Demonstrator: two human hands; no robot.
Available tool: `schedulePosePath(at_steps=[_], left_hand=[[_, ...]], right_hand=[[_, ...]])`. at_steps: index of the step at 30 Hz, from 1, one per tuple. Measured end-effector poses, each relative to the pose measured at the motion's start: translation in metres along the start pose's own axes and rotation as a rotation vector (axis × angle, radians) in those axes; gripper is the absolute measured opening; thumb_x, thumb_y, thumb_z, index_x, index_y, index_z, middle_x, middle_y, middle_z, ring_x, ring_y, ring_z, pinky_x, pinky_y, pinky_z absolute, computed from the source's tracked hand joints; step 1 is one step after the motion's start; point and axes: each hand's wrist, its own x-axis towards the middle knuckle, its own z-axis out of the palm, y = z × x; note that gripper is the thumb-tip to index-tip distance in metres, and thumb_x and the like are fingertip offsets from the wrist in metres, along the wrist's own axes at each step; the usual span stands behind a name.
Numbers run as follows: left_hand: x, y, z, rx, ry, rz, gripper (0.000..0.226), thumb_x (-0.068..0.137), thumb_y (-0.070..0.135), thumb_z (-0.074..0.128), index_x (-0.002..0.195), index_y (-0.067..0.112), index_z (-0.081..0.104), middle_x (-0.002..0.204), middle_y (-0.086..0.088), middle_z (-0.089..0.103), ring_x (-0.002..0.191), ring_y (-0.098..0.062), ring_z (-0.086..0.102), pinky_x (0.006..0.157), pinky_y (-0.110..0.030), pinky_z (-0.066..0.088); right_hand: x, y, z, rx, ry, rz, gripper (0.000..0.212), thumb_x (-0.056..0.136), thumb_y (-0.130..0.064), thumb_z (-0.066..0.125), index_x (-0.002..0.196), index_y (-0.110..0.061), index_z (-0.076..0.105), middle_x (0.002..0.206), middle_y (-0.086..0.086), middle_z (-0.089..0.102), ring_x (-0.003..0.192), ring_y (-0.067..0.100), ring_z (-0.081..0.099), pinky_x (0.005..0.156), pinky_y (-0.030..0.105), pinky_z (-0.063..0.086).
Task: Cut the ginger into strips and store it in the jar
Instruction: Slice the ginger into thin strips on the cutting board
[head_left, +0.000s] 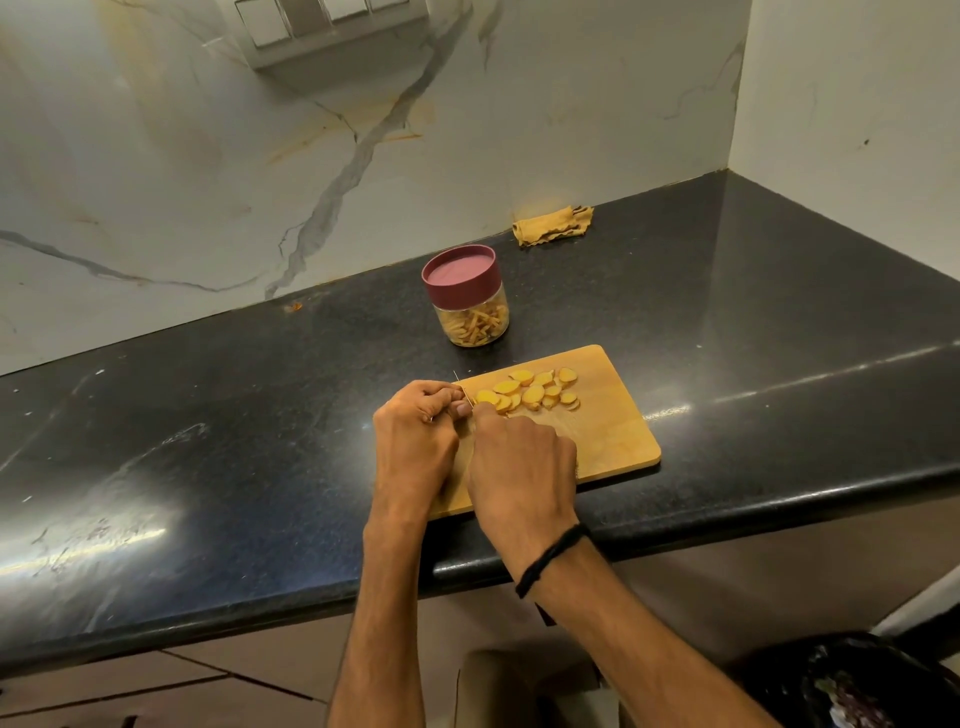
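A wooden cutting board lies on the black counter near its front edge. Several yellow ginger slices are spread over the board's far part. My left hand sits at the board's left corner with its fingers curled round a piece of ginger that is mostly hidden. My right hand grips a knife; only its thin blade shows, edge-on, between my two hands. Behind the board stands a clear jar with a maroon lid on it and ginger strips inside.
A crumpled yellow cloth lies by the marble wall at the back right. A switch panel is on the wall above. A dark bag sits below the counter at the bottom right.
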Motion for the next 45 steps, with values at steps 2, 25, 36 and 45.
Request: schedulePosePath(at_steps=[2,25,36,45], left_hand=[[0.0,0.0,0.001,0.009,0.0,-0.003,0.015,0.087,0.0,0.073,0.099,0.007,0.078,0.097,0.0,0.07,0.087,-0.009,0.064,0.079,-0.007,0.048],[-0.001,0.003,0.001,-0.02,0.021,0.01,0.012,0.088,0.01,0.075,0.1,0.01,0.079,0.099,0.0,0.073,0.084,-0.003,0.061,0.079,-0.002,0.043],[-0.002,0.003,-0.001,-0.043,0.017,0.004,0.014,0.086,0.012,0.077,0.1,0.011,0.079,0.1,0.0,0.074,0.089,-0.007,0.066,0.083,-0.011,0.049],[-0.002,0.003,-0.001,-0.056,0.0,-0.006,0.015,0.084,0.01,0.079,0.099,0.012,0.08,0.1,0.002,0.073,0.089,-0.007,0.066,0.083,-0.014,0.052]], right_hand=[[0.003,-0.001,0.001,-0.023,-0.005,0.001,0.025,0.103,-0.023,0.04,0.128,-0.02,0.043,0.092,0.004,0.05,0.089,0.021,0.056,0.069,0.034,0.034],[-0.031,0.027,-0.005,0.034,0.073,0.042,0.026,0.103,-0.026,0.04,0.128,-0.024,0.047,0.099,0.002,0.062,0.091,0.022,0.061,0.064,0.032,0.036],[-0.032,0.028,-0.009,0.085,0.084,0.073,0.024,0.103,-0.028,0.041,0.124,-0.024,0.05,0.093,-0.001,0.056,0.081,0.016,0.052,0.064,0.028,0.036],[-0.021,0.02,-0.006,0.148,0.11,0.052,0.032,0.102,-0.029,0.042,0.133,-0.024,0.046,0.107,0.001,0.063,0.096,0.02,0.059,0.07,0.03,0.036]])
